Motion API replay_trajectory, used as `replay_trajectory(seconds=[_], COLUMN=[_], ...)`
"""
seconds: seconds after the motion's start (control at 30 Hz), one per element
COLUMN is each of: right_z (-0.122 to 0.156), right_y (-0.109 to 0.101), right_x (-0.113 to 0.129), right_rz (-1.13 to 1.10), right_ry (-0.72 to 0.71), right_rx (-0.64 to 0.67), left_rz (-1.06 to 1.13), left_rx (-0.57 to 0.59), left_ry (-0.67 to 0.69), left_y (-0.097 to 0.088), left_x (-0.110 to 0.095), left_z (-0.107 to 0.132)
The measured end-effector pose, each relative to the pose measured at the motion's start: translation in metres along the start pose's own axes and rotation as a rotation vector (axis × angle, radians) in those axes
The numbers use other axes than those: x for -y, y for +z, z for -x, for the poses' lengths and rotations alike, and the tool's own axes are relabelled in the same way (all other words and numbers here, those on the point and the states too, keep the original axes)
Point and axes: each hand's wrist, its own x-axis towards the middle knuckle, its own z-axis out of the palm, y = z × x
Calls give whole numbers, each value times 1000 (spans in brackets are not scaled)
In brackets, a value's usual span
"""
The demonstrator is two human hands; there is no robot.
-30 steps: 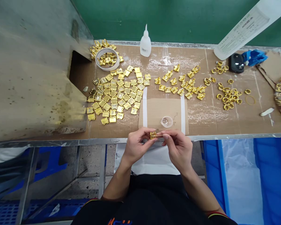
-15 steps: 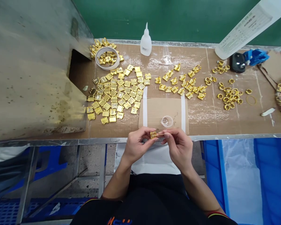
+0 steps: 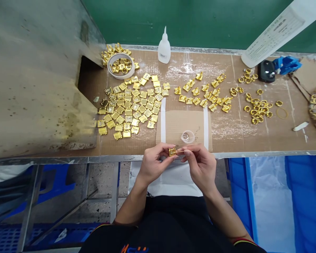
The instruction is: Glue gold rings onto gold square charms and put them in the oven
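Between the thumb and fingers of my left hand (image 3: 154, 163) is a small gold-coloured metal piece (image 3: 172, 151), held just over the table's front edge. My right hand (image 3: 202, 167) pinches a thin wooden stick (image 3: 183, 151), its tip at the gold piece; whether it touches is too small to tell. Just beyond the hands a small clear plastic cup (image 3: 187, 136) stands on a cardboard pad (image 3: 184, 121) taped down at both sides. Many flat gold pieces (image 3: 134, 102) lie in rows to the left, and gold pieces with rings attached (image 3: 213, 92) lie further back to the right.
Loose gold rings (image 3: 259, 107) are heaped at the right. A white squeeze bottle (image 3: 164, 49) stands at the back, near a tape roll (image 3: 121, 66) around gold pieces. A metal housing (image 3: 42, 77) blocks the left; a large white bottle (image 3: 281, 31) leans at the right.
Hardly anything differs. Both hands stay in the same place with the gold piece and the stick; the view shifts very slightly.
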Motion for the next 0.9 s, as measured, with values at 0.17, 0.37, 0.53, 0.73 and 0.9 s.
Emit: replay_trajectory(seconds=[0.17,0.37,0.53,0.73,0.9], right_z=[1,2,0,1,-5], right_y=[1,0,1,4,-7], right_x=[-2,-1,-1,-4,-4], right_rz=[18,28,62,3,-2], right_ry=[-26,-59,-68,-53,-140], right_rx=[-17,-8,-12,-18,-100], left_rz=[4,11,17,94,183], left_rx=[-4,-6,-10,-7,-20], left_ry=[2,-14,-32,-57,-27], left_y=[-1,0,1,3,4], left_x=[0,1,2,2,2], left_z=[0,1,1,2,0])
